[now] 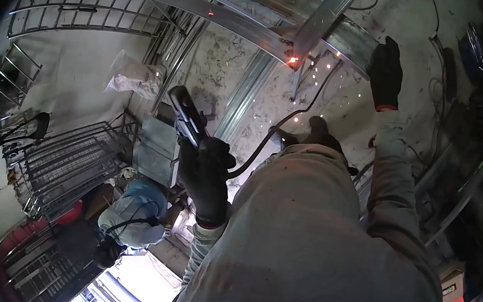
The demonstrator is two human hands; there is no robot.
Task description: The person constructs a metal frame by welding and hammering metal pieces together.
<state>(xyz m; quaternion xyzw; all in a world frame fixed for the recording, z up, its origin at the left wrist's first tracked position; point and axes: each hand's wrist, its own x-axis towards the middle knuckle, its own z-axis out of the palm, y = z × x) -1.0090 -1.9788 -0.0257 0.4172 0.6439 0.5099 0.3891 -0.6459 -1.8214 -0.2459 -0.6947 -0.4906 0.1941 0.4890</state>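
Observation:
My left hand (204, 176), in a black glove, is closed around a dark, elongated tool (186, 113) that points up and left. A black cable (286, 119) runs from beside this hand towards the metal frame. My right hand (386, 75), also gloved in black, grips the right end of a wide metal beam (352, 42); part of its fingers is hidden. Another beam (332, 12) crosses the frame at an angle. An orange glowing spot (292, 60) shows at a lower corner of the joined beams, and sparks are scattered below and right of it.
A co-worker (137, 213) is bent over at lower left, beside a bright light. Metal grilles (70, 161) stand at the left, near a pale plastic bag (136, 76). Long metal profiles (250, 90) lie on the floor. A cardboard box (452, 284) is at lower right.

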